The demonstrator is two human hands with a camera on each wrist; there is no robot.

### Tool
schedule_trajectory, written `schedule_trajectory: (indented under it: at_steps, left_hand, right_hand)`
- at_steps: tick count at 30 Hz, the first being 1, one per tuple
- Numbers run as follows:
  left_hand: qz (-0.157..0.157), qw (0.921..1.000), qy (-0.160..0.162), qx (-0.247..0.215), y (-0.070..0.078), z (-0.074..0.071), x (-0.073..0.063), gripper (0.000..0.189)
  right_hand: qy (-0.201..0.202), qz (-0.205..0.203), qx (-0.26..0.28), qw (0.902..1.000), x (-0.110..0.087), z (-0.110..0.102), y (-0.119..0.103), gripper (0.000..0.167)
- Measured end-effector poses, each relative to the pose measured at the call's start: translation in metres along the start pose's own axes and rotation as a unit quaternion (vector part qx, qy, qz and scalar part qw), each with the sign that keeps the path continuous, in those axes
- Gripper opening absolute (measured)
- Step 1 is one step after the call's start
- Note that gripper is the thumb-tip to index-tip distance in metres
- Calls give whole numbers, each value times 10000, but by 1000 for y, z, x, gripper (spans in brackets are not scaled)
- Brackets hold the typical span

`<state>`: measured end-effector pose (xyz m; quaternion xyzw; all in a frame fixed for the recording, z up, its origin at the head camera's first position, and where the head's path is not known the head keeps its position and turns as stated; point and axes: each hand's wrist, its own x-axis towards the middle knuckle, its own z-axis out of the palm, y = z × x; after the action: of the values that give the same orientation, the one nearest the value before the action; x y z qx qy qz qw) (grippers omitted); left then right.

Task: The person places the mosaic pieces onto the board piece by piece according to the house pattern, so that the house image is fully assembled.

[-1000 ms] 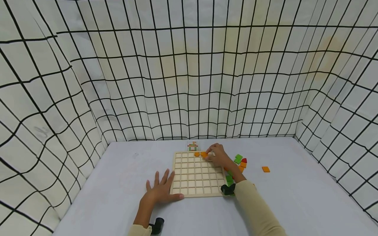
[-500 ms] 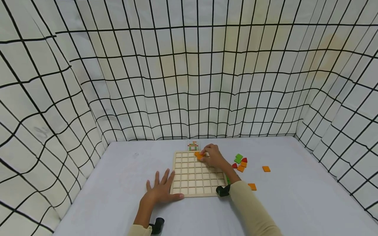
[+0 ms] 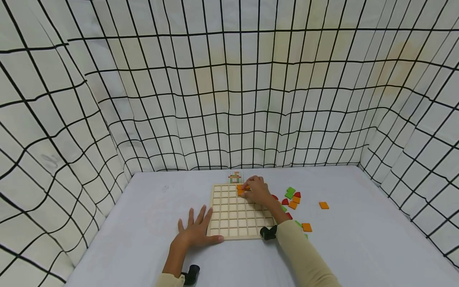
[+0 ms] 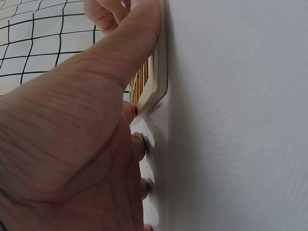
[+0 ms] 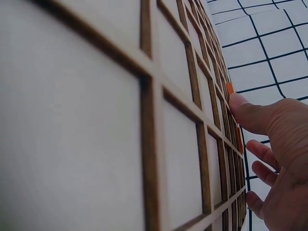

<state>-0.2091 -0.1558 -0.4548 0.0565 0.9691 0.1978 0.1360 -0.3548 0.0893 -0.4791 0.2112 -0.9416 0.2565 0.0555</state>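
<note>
A wooden grid board [image 3: 229,213] lies flat on the table. My left hand [image 3: 195,233] rests at its near left corner, fingers spread; in the left wrist view the thumb [image 4: 139,33] lies along the board's edge. At the far side of the board, my right hand [image 3: 259,192] pinches an orange square tile [image 3: 240,193] at the second row of cells. Orange rounded tiles [image 3: 239,187] sit in the row behind it, partly covered by the fingers. In the right wrist view, the thumb [image 5: 248,113] presses against an orange tile [image 5: 230,88].
Loose green tiles [image 3: 289,193], red tiles [image 3: 285,201] and orange tiles [image 3: 293,205] lie right of the board, some hidden by the right arm. Single orange tiles [image 3: 324,205] lie farther out. A pattern card [image 3: 235,177] is behind the board. Netting [image 3: 229,99] encloses the table.
My right hand has moved left along the far rows, carrying the orange square tile to a cell in the second row. The left hand has stayed in place.
</note>
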Motion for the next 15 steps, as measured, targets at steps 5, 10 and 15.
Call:
schedule_trajectory:
  at_steps: [5,10,15]
  left_hand:
    - [37,10000,8,-46,0,1,0,107]
    - [20,10000,-12,-69,1,0,-1,107]
    - [27,10000,5,-77,1,-1,-2,107]
  right_hand:
    - [20,17,97,9999,0,1,0,16]
    - [10,62,210,9998,0,0,-2,15]
    - [-8,103,234,9997,0,0,-3,16]
